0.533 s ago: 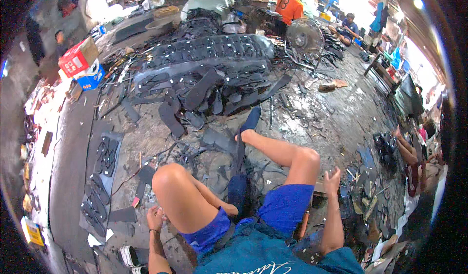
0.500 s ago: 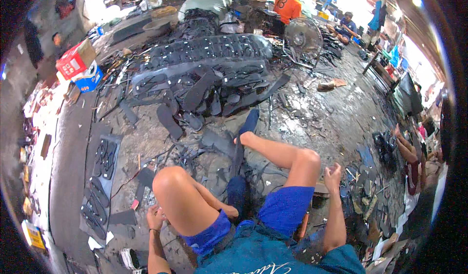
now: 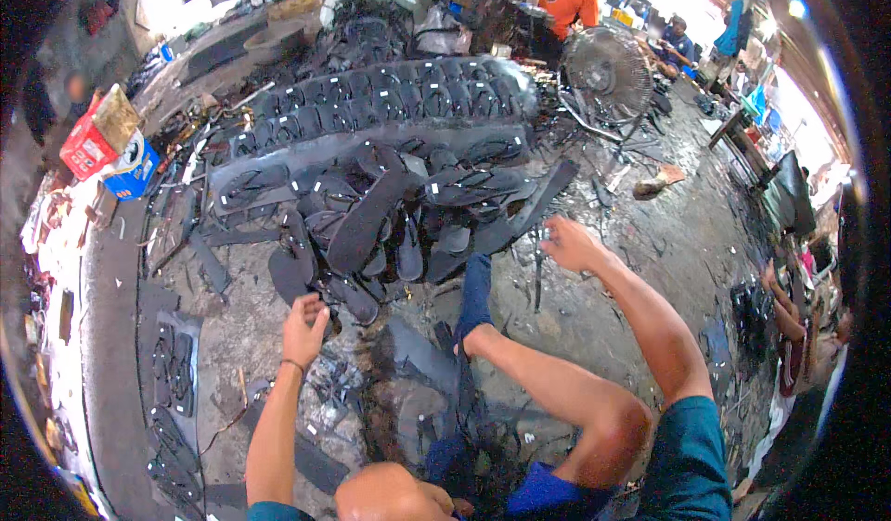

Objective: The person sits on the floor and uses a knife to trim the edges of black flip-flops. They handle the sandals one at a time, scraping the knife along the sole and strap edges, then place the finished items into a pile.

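In front of me lies a heap of black flip-flops and loose soles (image 3: 367,219). At its near left side, my left hand (image 3: 304,329) hovers by a dark sole (image 3: 288,280), fingers loosely curled and apart, with nothing visible in them. My right hand (image 3: 573,244) reaches over the floor just right of the heap, close to a long black strip of sheet (image 3: 543,201). Its fingers are bent and spread, and they hold nothing that I can see. Between the hands, my foot in a dark blue sock (image 3: 475,289) points at the heap.
Behind the heap, rows of flip-flops (image 3: 390,99) lie on a long sheet. More pairs (image 3: 174,368) lie at the left. A round fan (image 3: 605,76) stands at the back right, near a person in orange (image 3: 566,3). Boxes (image 3: 130,164) sit at the left; black scraps litter the floor.
Both hands have moved forward from beside my knees to the near edges of the heap. My body leans forward, so the heap appears closer and larger.
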Tool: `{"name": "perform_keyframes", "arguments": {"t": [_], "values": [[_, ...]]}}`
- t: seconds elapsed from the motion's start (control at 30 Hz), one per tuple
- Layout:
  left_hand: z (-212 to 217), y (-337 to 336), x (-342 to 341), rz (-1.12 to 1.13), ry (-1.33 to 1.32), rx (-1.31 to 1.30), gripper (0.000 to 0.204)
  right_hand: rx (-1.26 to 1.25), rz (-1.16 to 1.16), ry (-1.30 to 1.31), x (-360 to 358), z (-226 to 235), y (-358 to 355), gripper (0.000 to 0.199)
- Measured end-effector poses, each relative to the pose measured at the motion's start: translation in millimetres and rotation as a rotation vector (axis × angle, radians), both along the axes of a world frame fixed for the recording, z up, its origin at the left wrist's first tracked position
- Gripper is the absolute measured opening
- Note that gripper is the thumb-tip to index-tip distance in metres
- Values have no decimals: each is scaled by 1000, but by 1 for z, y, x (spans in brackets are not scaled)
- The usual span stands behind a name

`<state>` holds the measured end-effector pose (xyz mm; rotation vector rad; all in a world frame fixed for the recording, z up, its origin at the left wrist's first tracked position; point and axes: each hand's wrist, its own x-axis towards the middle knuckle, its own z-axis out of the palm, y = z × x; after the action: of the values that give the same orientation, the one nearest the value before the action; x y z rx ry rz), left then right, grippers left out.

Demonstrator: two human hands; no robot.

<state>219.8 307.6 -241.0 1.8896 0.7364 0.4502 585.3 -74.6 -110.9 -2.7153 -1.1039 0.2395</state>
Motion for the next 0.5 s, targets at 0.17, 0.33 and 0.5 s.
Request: {"name": "perform_keyframes", "arguments": {"t": [0.17,0.33,0.5], "values": [[38,42,143,28,-82,149,35,-126,-7,-207,112,-26,124,41],[25,96,243,54,52,402,49,-185,38,-241,213,-33,220,42],[15,75,281,-63,445,371,70,-84,68,-287,328,-49,303,43]]}}
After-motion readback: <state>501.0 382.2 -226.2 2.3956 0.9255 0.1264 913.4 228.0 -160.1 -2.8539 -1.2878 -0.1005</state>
